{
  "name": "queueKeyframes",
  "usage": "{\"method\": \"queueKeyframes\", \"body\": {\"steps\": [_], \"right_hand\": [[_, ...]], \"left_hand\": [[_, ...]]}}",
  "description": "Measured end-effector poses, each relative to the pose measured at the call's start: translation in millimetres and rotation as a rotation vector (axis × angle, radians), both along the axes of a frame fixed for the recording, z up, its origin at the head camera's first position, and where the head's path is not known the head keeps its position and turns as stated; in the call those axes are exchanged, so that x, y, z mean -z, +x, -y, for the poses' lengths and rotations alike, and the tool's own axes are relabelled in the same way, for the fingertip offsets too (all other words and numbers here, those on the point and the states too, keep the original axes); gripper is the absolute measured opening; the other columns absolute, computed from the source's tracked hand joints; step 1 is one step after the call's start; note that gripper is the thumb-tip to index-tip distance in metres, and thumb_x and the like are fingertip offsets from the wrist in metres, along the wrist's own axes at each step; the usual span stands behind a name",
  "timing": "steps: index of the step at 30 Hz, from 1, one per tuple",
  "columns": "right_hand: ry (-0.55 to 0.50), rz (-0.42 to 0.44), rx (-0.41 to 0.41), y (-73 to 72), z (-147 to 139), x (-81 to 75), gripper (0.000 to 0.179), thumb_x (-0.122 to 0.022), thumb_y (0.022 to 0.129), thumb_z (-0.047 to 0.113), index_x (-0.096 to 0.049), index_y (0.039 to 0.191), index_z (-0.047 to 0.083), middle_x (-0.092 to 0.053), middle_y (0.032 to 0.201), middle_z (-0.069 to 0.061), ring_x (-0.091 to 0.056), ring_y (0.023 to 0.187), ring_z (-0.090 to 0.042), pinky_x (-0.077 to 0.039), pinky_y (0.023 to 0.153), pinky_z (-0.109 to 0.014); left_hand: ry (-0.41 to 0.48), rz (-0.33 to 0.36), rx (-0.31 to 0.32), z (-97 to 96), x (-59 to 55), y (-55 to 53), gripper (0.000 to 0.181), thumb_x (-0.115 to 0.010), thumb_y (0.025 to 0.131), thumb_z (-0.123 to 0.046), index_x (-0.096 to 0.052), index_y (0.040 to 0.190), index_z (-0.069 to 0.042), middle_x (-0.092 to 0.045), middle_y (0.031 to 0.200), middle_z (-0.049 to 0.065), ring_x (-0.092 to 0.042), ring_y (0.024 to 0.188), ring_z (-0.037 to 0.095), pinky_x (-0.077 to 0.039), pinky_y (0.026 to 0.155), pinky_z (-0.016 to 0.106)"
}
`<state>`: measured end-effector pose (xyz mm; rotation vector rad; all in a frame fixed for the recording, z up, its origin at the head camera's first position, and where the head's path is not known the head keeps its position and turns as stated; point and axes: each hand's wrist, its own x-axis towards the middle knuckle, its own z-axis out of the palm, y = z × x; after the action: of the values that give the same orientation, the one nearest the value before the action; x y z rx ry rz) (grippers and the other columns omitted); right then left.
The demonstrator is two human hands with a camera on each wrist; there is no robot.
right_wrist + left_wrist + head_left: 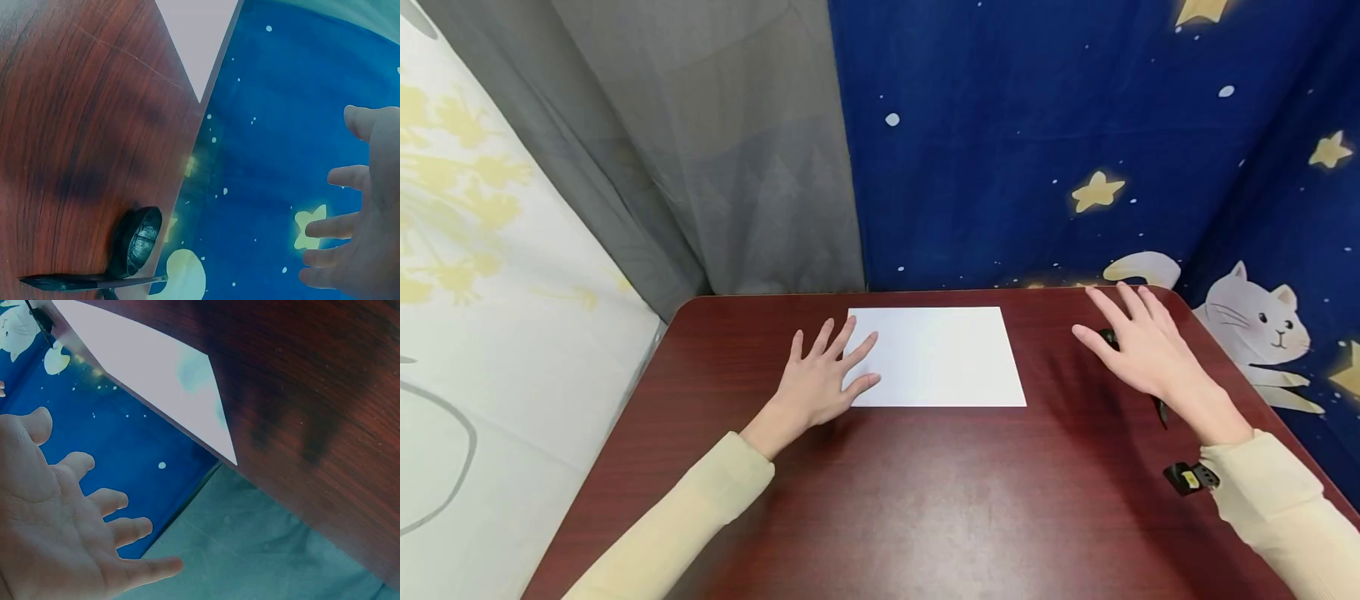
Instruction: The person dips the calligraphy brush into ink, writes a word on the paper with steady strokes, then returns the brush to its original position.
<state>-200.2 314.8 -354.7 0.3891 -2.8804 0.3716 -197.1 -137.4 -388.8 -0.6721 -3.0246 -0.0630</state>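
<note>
A blank white sheet of paper lies flat on the dark red-brown table. My left hand, fingers straight and spread, overlaps the paper's left edge in the head view; the left wrist view shows it raised, holding nothing. Over the table's right side hovers my right hand, also with fingers extended and nothing in them. Mostly hidden beneath it in the head view are a small black round dish and a brush with a dark tip. The right wrist view shows the brush lying against the dish.
A grey curtain and a blue star-patterned curtain hang behind the table's far edge. To the left is a white cloth with yellow print. A small black device sits at the right cuff.
</note>
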Motion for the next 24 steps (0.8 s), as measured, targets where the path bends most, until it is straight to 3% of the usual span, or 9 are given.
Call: {"method": "queueKeyframes", "body": {"steps": [14,24], "right_hand": [[0.005,-0.058,0.007,-7.6,-18,0.2,0.065,-0.052,0.103,0.048,-0.040,0.149,0.003,-0.038,0.144,-0.036,-0.028,0.134,-0.058,-0.022,0.109,-0.068],[-0.009,-0.009,0.030,-13.2,-27,1.3,0.066,-0.052,0.104,0.046,-0.038,0.151,0.002,-0.037,0.145,-0.039,-0.034,0.132,-0.058,-0.026,0.104,-0.072]], "left_hand": [[-0.023,0.026,0.000,0.1,4.7,-0.5,0.068,-0.034,0.101,-0.067,-0.025,0.161,-0.036,-0.012,0.169,0.003,-0.013,0.154,0.035,-0.011,0.115,0.068],[-0.036,0.025,0.011,-2.3,7.0,2.3,0.066,-0.036,0.102,-0.066,-0.029,0.160,-0.036,-0.016,0.169,0.004,-0.016,0.153,0.036,-0.014,0.115,0.068]]}}
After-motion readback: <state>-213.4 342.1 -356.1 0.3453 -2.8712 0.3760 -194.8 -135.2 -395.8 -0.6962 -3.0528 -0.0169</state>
